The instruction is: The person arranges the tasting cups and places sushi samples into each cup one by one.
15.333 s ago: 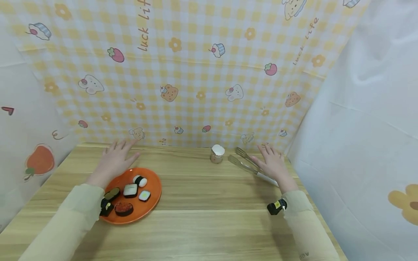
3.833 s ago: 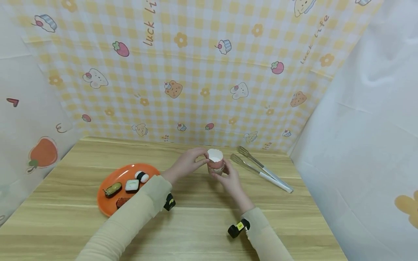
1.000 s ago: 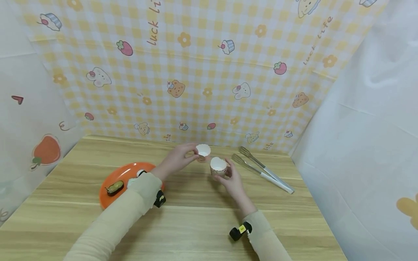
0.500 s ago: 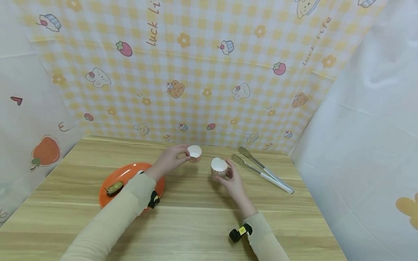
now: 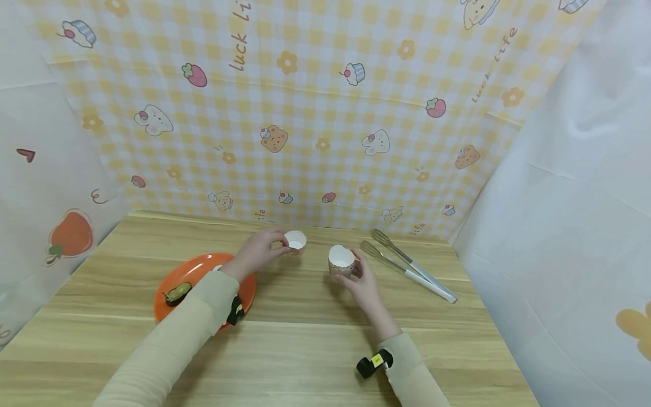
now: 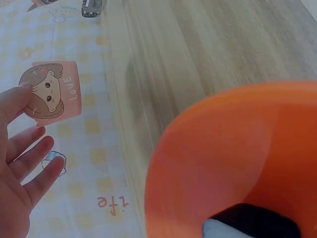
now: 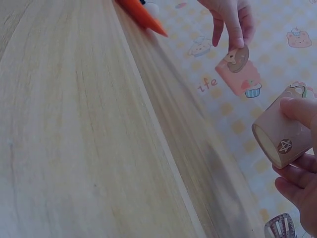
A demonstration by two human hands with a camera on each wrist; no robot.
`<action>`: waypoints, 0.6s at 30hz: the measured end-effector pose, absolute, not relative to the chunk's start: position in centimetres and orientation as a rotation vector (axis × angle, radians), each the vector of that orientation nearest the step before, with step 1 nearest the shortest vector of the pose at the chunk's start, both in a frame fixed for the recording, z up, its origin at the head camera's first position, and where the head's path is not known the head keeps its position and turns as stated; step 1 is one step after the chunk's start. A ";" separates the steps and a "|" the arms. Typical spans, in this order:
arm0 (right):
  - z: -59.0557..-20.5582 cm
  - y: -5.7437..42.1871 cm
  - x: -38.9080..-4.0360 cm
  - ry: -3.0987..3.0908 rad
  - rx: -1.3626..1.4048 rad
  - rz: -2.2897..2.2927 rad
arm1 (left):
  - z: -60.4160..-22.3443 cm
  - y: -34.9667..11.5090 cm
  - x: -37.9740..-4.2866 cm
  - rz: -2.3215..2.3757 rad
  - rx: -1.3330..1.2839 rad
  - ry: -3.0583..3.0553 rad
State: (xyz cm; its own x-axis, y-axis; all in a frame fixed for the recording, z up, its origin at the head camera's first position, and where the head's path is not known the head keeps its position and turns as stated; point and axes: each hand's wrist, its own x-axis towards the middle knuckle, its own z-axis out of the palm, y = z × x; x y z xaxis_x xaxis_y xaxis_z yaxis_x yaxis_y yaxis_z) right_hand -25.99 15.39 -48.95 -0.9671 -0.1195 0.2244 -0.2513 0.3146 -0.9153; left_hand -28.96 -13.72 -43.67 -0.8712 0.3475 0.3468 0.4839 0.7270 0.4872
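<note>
Pinched in the left hand (image 5: 258, 249), a scallop-rimmed pink paper cup (image 5: 296, 242) hangs above the wooden table (image 5: 300, 359) in the head view; the right hand (image 5: 365, 282) grips a beige patterned paper cup (image 5: 340, 262), and a cream sleeve (image 5: 170, 333) hides part of the round orange plate (image 5: 189, 269). From the left wrist, the pink wall looks light and easily dented, best held gently sideways. From the right wrist, the right hand runs out of frame.
</note>
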 end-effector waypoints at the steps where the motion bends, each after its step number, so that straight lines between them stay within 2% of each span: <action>1: -48.9 15.4 -26.0 -2.454 0.351 1.738 | -43.7 -13.8 -29.0 -0.857 -0.656 -2.708; 18: -48.5 15.3 -25.7 -2.453 0.354 1.736 | -44.7 -14.9 -29.3 -0.892 -0.631 -2.779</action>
State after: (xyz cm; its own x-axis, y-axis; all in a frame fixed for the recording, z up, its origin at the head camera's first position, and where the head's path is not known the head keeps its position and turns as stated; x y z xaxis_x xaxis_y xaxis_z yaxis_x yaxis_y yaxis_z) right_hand -25.68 15.26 -48.50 -0.9659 -0.1228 0.2278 -0.2556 0.3166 -0.9135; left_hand -29.26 -14.87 -44.65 -0.8991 0.3447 0.2698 0.4374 0.7338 0.5199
